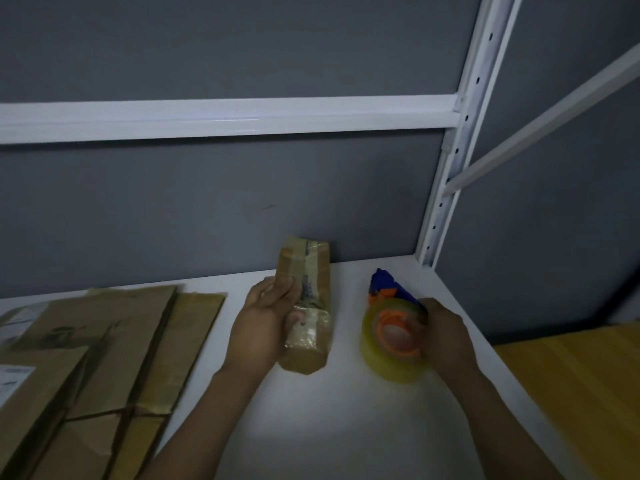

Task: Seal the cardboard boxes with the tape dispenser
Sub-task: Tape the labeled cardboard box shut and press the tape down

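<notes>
A small, narrow cardboard box [311,306], partly wrapped in clear tape, is held above the white shelf, its long side pointing away from me. My left hand [263,323] grips it from the left, the thumb across its taped top. To the right, my right hand [445,332] grips a tape dispenser [391,327] with a blue body, an orange hub and a yellowish clear tape roll. The dispenser is apart from the box, a short gap between them.
Several flattened cardboard boxes [104,358] lie stacked on the left of the white shelf surface [329,427]. A grey back wall, a white horizontal rail [225,117] and a white perforated upright [450,168] frame the shelf. A yellow surface [581,393] lies at the right.
</notes>
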`<state>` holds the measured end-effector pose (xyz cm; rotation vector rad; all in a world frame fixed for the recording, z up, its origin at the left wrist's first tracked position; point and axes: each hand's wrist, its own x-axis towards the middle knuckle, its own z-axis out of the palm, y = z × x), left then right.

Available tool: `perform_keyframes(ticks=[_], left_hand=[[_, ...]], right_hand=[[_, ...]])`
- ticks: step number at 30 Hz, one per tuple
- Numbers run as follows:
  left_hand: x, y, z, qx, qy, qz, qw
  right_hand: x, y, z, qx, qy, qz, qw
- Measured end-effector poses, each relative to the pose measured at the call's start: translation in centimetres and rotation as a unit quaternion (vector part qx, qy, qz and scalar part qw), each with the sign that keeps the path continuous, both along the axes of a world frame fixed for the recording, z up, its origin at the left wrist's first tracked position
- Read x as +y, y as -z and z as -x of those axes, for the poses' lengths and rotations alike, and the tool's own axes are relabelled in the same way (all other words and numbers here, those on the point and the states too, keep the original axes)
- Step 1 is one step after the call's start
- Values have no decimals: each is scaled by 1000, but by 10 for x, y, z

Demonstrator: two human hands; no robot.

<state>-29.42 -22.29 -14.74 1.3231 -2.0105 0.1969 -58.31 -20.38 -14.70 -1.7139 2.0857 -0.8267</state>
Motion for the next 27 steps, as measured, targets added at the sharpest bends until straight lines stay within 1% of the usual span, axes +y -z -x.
perform_keyframes(ticks=[2, 4, 5, 6, 8, 10, 11, 12, 13, 14, 15, 16, 17, 18, 19, 20, 21, 24, 25, 27], left_hand=[[-1, -2, 3, 5, -12, -1, 1000], [-3, -2, 4, -8, -15, -2, 1000], [-3, -3, 4, -23, -15, -6, 1000], [-5, -4, 5, -41, -16, -16, 999], [-9, -6, 8, -82, -16, -41, 996], [-9, -11, 8, -116, -19, -40, 992], [-9, -14, 7, -120, -15, -35, 992], [-7, -21, 6, -101, -14, -28, 994], [-4, -31, 8, -49, -12, -24, 998], [4, -45, 12, 38, -7, -24, 999], [15, -63, 18, 144, 5, -40, 989], [24, -81, 25, 230, 24, -77, 970], [31, -96, 33, 288, 58, -139, 946], [35, -106, 39, 316, 101, -220, 917], [35, -108, 42, 310, 143, -266, 902], [36, -108, 45, 306, 167, -278, 895], [36, -108, 46, 320, 171, -274, 891], [36, -101, 40, 377, 214, -272, 859], [37, -100, 40, 384, 234, -280, 848], [40, -101, 40, 396, 251, -303, 830]], right_hand=[[3, -5, -5, -72, -4, 40, 997], [7, -21, -12, -160, -14, 84, 983], [8, -30, -16, -190, -20, 105, 976], [8, -38, -19, -191, -26, 129, 973], [7, -51, -24, -157, -44, 169, 972], [6, -63, -28, -142, -68, 186, 970], [5, -67, -30, -136, -79, 192, 969], [6, -72, -32, -130, -88, 200, 967], [6, -77, -33, -127, -95, 208, 965], [6, -81, -34, -131, -102, 218, 962], [7, -85, -37, -140, -108, 230, 957], [7, -88, -40, -150, -112, 244, 952], [8, -91, -43, -161, -114, 258, 946], [8, -95, -47, -173, -116, 269, 940], [8, -99, -49, -187, -120, 273, 936], [7, -104, -50, -201, -132, 268, 933], [6, -110, -49, -223, -159, 254, 928], [0, -127, -39, -281, -286, 157, 903], [-2, -131, -36, -280, -318, 130, 896], [-4, -132, -32, -268, -355, 116, 888]])
